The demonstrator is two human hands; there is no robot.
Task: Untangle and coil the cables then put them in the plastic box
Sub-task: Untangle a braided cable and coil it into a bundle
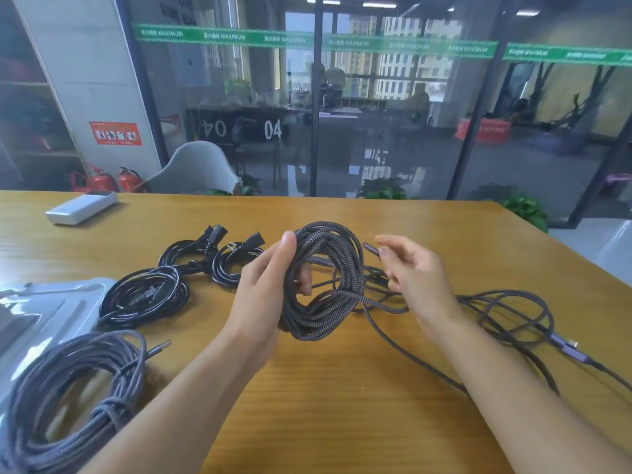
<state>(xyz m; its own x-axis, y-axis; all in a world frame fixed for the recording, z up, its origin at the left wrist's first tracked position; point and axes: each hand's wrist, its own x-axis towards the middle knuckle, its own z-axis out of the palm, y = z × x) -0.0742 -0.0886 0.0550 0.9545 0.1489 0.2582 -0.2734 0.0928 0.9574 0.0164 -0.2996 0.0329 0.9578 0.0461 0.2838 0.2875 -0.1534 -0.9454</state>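
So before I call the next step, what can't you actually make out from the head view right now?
- Plastic box: cut off by the left edge, blurred; contents unreadable.
- Left hand: fingers hidden inside the braided coil.
- Right hand: motion-blurred; grip on the cable end unclear.
- Loose cables: run off the right edge.
- Bundled coil: cut off at bottom-left.

The left hand (265,289) is raised, its thumb up and fingers curled round a held bundle. The right hand (415,271) hovers beside it, fingers loosely bent, seemingly pinching nothing.
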